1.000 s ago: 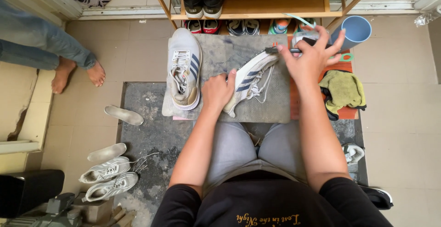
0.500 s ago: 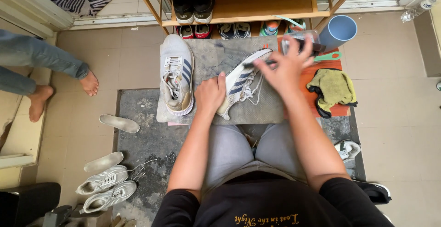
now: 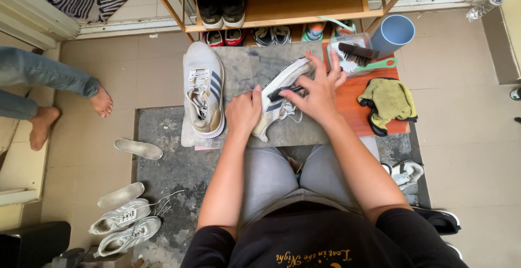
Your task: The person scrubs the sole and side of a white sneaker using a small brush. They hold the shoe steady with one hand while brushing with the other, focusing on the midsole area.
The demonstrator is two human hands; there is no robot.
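Mid-clean: left hand clamped on striped sneaker lying on desk, right hand closed around small dark brush against its side; second sneaker, left of both, unattended.

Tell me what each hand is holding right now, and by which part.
The left hand pins the tilted sneaker at its heel end on the grey mat. The right hand holds a small dark brush by its handle, against the sneaker's side.
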